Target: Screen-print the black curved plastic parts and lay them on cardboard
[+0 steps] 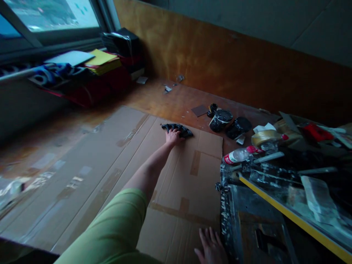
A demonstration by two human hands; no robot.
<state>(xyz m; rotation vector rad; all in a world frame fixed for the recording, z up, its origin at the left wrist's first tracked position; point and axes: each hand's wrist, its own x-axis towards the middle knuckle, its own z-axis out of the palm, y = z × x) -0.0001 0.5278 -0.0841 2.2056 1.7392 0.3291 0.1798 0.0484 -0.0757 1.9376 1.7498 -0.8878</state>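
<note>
My left hand [172,137] reaches far out over flattened cardboard [104,161] and its fingers close on a black curved plastic piece [178,129] lying at the cardboard's far edge. The arm wears a green sleeve. My right hand [211,246] rests flat near the bottom of the view, fingers spread, on the cardboard beside a paint-spattered metal frame [247,220]. It holds nothing.
Two black ink tubs [221,120] lie on the wooden bench past the cardboard. A plastic bottle [239,155], tape roll [265,137], tools and a yellow bar [288,216] crowd the right. Papers and dark boxes [101,62] sit under the window at the left.
</note>
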